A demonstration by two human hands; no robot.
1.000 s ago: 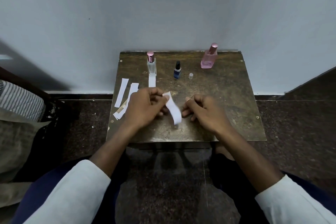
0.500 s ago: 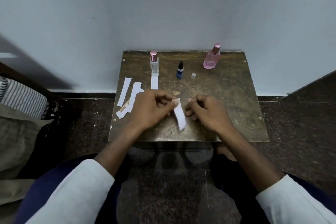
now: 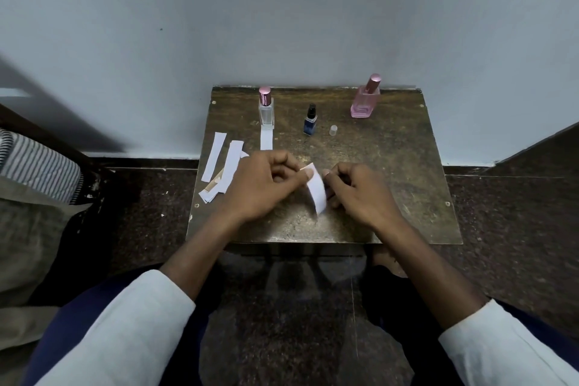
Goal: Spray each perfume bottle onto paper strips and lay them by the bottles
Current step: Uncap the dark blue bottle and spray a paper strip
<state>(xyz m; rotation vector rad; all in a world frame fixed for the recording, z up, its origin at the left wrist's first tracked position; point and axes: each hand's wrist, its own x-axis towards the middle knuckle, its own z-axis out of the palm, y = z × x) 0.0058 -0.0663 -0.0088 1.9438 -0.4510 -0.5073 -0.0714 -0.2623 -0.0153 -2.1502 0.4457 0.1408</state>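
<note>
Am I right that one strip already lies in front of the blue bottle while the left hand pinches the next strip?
Not quite. In the head view the laid strip lies in front of the clear bottle, not the blue bottle, which has no strip by it. The left hand does pinch the next strip.

The scene is dim and cool-toned, with soft, even light falling on the pale blue-grey wall point(image 3: 282, 9) and a broad dark diagonal shadow point(image 3: 62, 110) crossing its left side. The worn brown metal table top point(image 3: 391, 166) shows a faint dull sheen toward its near edge and no hard glare, while the dark speckled stone floor point(image 3: 282, 323) carries a weak reflection just below that edge. Wide-angle distortion bends the lines at the picture's edges, and the far left and the white sleeves point(image 3: 125, 323) at the bottom corners look soft and smeared.
</note>
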